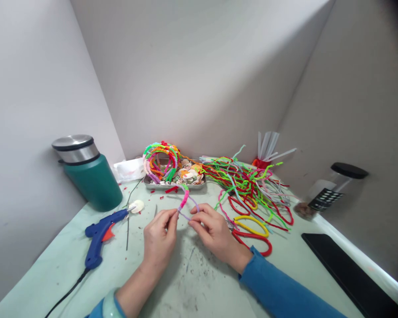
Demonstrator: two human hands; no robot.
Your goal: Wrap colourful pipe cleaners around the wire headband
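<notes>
Between my hands is a fuzzy pipe cleaner piece with a pink wrapped part (pixel 185 199) and a green end above it. My left hand (pixel 161 232) pinches its lower end between thumb and fingertips. A thin purple pipe cleaner (pixel 194 202) runs from that pinch and loops over to the right. My right hand (pixel 212 227) is closed on this purple strand, thumb against forefinger. Just right of my right hand lie scissors with red handles (pixel 263 237) and another pair with yellow handles (pixel 250 219).
A blue glue gun (pixel 101 234) lies at left by a green flask (pixel 93 181). Behind stands a metal tray (pixel 166 186) with colourful pipe cleaner rings (pixel 149 165) and discs. A pipe cleaner heap (pixel 248 181), glue sticks (pixel 268 143), a jar (pixel 331 190) and a black slab (pixel 338 260) are at right.
</notes>
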